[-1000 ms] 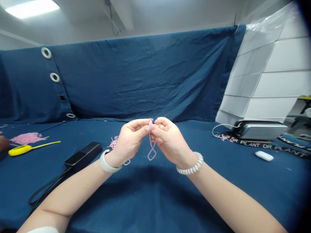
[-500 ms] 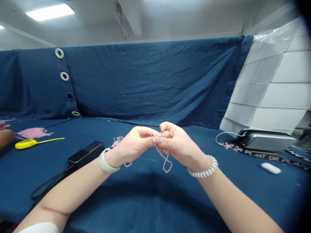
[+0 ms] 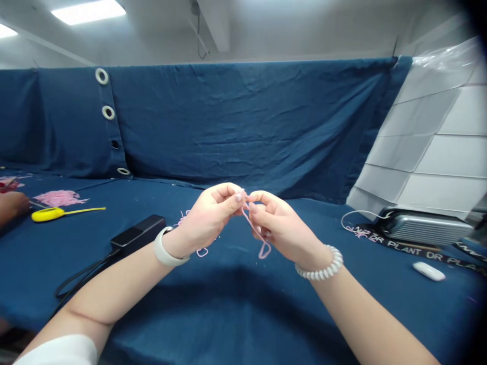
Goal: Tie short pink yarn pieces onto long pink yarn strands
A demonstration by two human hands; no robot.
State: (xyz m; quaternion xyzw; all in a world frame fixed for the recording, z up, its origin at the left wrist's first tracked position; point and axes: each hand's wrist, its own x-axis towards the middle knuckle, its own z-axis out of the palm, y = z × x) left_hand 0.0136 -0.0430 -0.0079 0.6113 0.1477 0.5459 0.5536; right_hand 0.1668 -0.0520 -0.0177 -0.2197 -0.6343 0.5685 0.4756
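Note:
A thin pink cord (image 3: 255, 228) hangs in a narrow loop between my hands, above the blue-covered table. My left hand (image 3: 216, 213) pinches it at the top between thumb and forefinger. Just beside those fingertips, my right hand (image 3: 276, 218) is closed on the same cord with bent fingers. The exact spot where the fingertips meet is small and partly hidden. More pink cords (image 3: 183, 217) lie on the table behind my left hand, mostly covered by it, with one loop showing below the palm.
At left are a black power adapter (image 3: 139, 235) with cable, a yellow-handled tool (image 3: 49, 214), a pink cord pile (image 3: 61, 197) and another person's hand (image 3: 13, 207). At right are a grey ribbed device (image 3: 429, 228), a lettered strap (image 3: 411, 249) and a white oval object (image 3: 428, 271).
My fingertips have shifted, with the left thumb higher and the right fingers drawn slightly apart from it. The hanging cord loop looks narrower. The whole view has moved slightly.

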